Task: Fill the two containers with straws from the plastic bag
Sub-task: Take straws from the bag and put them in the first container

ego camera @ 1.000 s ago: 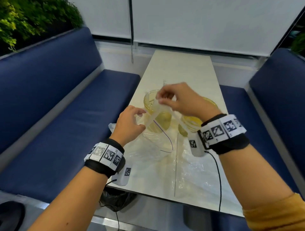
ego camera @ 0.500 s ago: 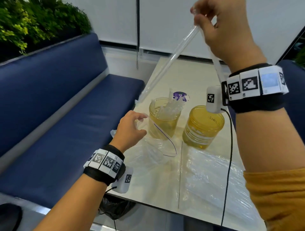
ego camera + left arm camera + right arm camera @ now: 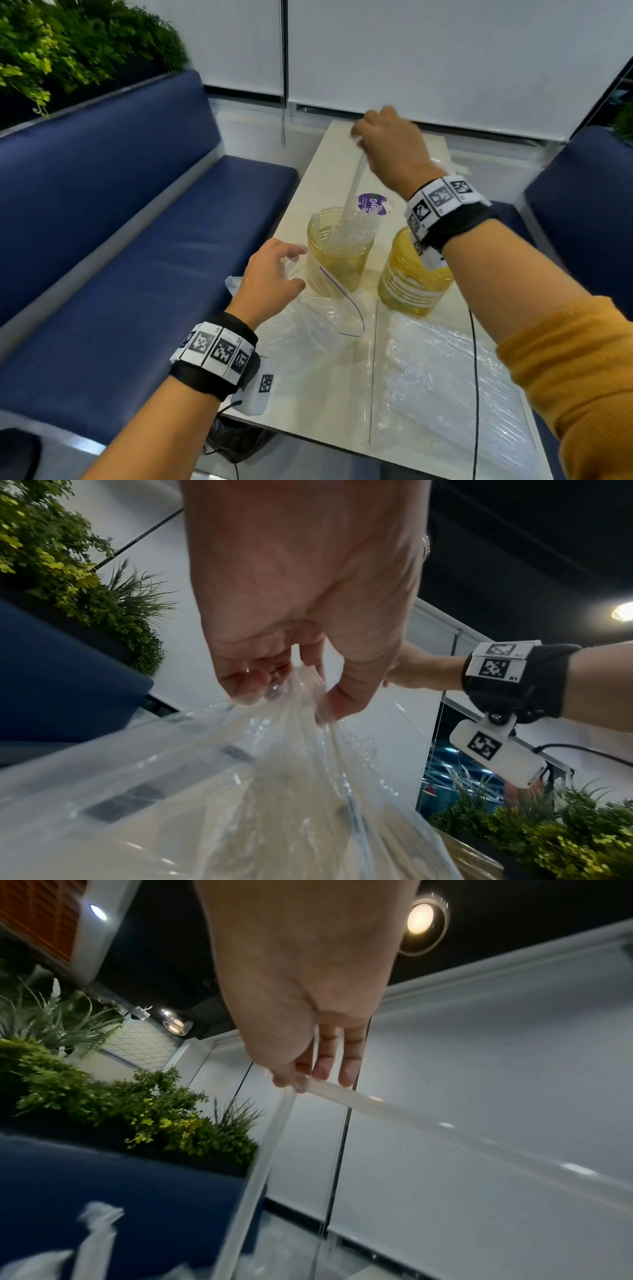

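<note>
The left container (image 3: 339, 250) holds some straws; the right hand (image 3: 390, 150) pinches a straw (image 3: 354, 186) over it, the left hand (image 3: 270, 277) grips the plastic bag (image 3: 308, 329). The right container (image 3: 411, 277) looks unfilled.

Even, bright light fills the room. Round ceiling lamps (image 3: 423, 920) glare against a dark ceiling in both wrist views. Wide lenses bend the edges. The right hand (image 3: 390, 150) and straws (image 3: 246, 1191) smear with motion blur.

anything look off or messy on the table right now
Nothing spilled or damaged. The yellow plastic container on the right holds no straws, while the left yellow container has a wrapped bunch. A purple round lid lies loose behind them.
</note>
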